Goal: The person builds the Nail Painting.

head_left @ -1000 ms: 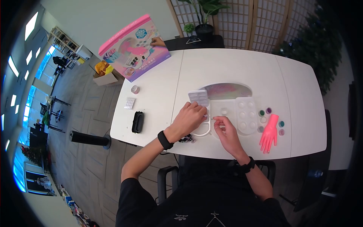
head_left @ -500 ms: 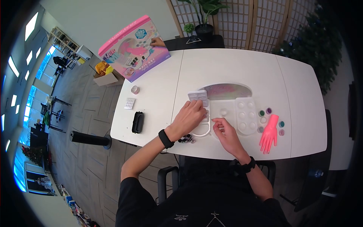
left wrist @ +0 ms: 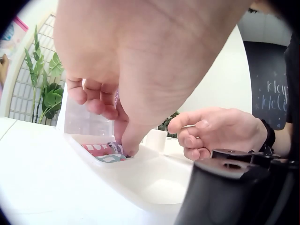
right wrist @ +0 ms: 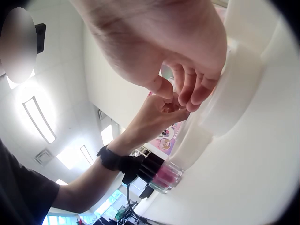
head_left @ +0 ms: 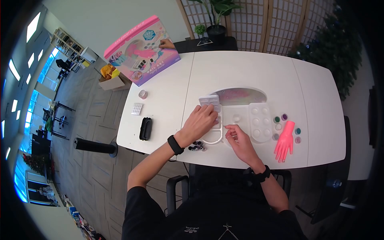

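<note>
My left hand (head_left: 199, 122) reaches down into a small compartment at the left of the white plastic tray (head_left: 216, 141), whose clear lid (head_left: 209, 100) stands raised. Between its thumb and fingers it pinches a purple patterned sheet (left wrist: 116, 97), mostly hidden by the fingers. Below the fingertips, a red sheet with white shapes (left wrist: 96, 149) and a teal piece (left wrist: 111, 158) lie in the compartment. My right hand (head_left: 240, 142) hovers over the tray's near middle, fingers loosely bent, nothing visible in it. A small clear cup (head_left: 236, 118) stands just beyond it.
An oval mirror (head_left: 244, 97) and a palette with round wells (head_left: 261, 124) belong to the set. Right of these lie a pink model hand (head_left: 285, 140) and several small pots (head_left: 284, 117). Small bottles (head_left: 197, 147), a black case (head_left: 146, 129) and a pink box (head_left: 144, 52) are at left.
My left hand has shifted slightly up and left over the compartment. The right hand has drawn slightly lower and stays loosely bent.
</note>
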The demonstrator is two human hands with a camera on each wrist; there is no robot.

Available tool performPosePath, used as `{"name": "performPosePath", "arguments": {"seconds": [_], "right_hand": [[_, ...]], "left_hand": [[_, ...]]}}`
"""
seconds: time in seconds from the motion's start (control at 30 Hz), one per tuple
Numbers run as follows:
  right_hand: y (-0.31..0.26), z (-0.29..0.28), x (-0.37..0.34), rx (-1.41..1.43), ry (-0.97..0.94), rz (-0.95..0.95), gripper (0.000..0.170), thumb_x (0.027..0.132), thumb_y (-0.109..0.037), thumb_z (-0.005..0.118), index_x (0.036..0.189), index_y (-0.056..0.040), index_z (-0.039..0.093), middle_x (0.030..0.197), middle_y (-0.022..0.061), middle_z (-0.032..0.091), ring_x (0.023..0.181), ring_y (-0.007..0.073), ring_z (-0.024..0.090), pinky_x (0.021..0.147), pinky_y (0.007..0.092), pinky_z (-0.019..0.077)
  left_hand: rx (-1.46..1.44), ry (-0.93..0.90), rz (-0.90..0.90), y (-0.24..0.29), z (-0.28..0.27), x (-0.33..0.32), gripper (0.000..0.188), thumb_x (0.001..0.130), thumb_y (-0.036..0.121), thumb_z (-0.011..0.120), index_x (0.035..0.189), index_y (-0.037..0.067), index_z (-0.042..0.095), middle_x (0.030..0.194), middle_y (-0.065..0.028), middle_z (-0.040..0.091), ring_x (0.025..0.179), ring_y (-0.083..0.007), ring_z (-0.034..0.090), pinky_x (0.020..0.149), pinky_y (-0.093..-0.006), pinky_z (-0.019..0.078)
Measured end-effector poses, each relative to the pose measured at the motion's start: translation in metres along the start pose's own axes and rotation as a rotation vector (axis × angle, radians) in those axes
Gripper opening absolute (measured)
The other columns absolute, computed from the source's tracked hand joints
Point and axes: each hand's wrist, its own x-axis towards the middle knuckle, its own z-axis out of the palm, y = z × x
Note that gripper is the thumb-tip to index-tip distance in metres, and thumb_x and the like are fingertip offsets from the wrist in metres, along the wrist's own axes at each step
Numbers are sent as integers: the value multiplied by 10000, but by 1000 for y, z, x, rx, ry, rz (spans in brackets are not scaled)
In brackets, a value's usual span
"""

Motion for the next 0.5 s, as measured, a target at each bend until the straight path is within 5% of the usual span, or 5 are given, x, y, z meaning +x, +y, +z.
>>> {"name": "performPosePath", "arguments": {"seconds": [0.5], "right_hand": [[4,-2,0,-15,-21,-19,329,1077,-41,646,1403,-9,615,1053,96,726,977,208,723,880,354,589]], "left_hand": [[-10,-24,30,5,-3,-4,160,921,234,821,996,100,777,1046,-67,615,1036,-236,639,919,-407,477]]}}
